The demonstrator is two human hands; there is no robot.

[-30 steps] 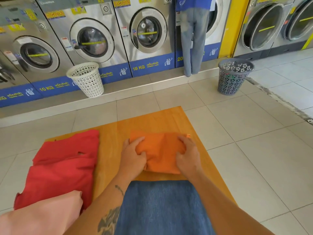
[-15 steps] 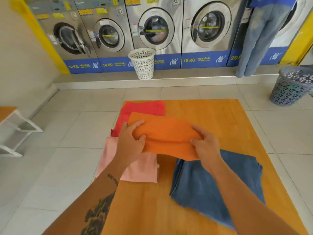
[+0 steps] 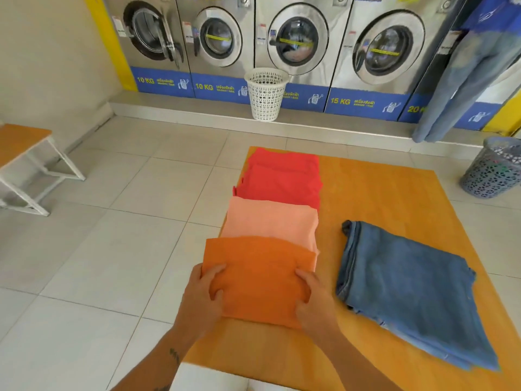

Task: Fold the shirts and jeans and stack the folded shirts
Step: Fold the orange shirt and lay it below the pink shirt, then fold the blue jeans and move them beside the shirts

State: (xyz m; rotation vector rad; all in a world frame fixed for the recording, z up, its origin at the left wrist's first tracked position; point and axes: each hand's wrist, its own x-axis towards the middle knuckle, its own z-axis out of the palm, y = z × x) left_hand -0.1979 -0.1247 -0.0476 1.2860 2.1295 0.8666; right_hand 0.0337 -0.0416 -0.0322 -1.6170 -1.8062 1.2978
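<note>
We've just landed the orange shirt point(image 3: 258, 280) overlapping the pink shirt point(image 3: 272, 224); both hands' fingers point(image 3: 217, 275) still clamp its sides. Stack nearly done.

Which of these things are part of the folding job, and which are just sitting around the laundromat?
Part of the job: orange shirt held by left hand and right hand; pink shirt; red shirt; folded jeans; wooden table.

Just around: white basket; grey basket; washing machines; bench; hanging jeans.
</note>
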